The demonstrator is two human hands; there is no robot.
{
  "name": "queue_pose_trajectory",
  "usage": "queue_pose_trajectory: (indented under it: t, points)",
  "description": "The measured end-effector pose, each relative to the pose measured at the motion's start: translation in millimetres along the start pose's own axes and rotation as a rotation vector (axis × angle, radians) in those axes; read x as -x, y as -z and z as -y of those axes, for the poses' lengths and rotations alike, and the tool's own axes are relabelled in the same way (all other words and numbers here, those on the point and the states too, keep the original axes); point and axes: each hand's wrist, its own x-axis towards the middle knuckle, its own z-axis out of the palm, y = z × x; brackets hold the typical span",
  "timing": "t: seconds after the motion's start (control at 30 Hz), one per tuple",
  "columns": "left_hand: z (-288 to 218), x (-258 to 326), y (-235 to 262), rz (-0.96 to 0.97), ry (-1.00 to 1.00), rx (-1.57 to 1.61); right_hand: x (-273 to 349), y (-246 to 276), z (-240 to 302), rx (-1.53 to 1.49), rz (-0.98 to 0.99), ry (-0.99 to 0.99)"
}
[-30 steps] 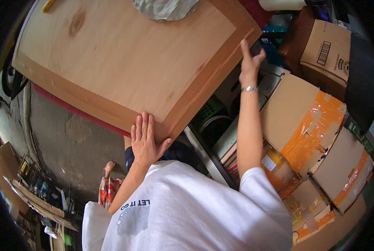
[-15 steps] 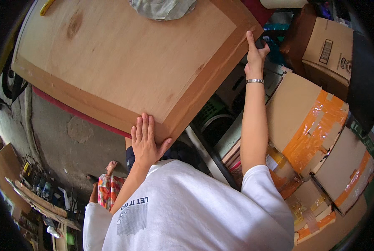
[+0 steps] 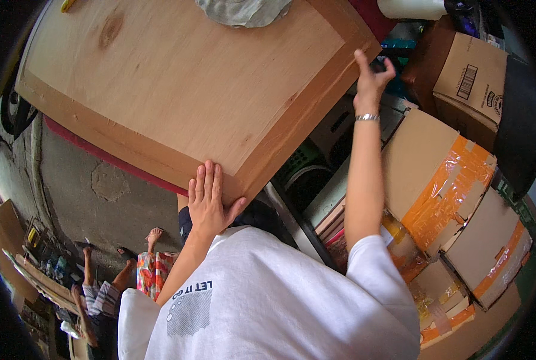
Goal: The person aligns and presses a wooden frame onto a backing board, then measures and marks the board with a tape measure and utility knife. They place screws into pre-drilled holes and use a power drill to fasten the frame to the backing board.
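Observation:
A wide plywood board (image 3: pixel 220 78) with brown tape along its edges fills the upper view. My left hand (image 3: pixel 206 201) lies flat on its near corner, fingers stretched and thumb out to the side. At the board's right corner is my right hand (image 3: pixel 371 78), with a metal-band watch at the wrist. Its thumb and fingers are apart, the thumb beside the taped edge, and I see nothing held between them. A crumpled grey cloth (image 3: pixel 244 11) rests on the board's far side. Part of a yellow object (image 3: pixel 67 5) shows at the far left.
Taped cardboard boxes (image 3: pixel 439 192) are stacked at my right, with another carton (image 3: pixel 469 75) behind them. A green crate (image 3: pixel 304 161) stands below the board's right edge. At lower left, past the concrete floor (image 3: pixel 109 183), are two people, one in a colourful garment (image 3: pixel 155 270).
My right hand has opened out, its fingers spreading away from the board's edge. My left hand stays put. A second person in striped shorts has come into view at lower left.

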Motion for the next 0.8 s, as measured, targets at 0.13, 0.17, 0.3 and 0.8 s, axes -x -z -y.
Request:
queue_pose_trajectory:
  t: [0.13,0.17,0.3,0.8]
  points:
    - [1,-2,3,0.005,-0.018,0.008,-43,3,8,-0.084,-0.015,-0.044]
    - [0,-2,3,0.009,-0.009,0.012,-39,1,9,-0.111,0.004,-0.055]
    - [-1,0,0,-0.029,0.003,0.027,5,-4,1,0.036,0.058,-0.041]
    - [0,1,0,-0.006,0.018,0.072,311,15,-6,0.256,0.323,-0.118]
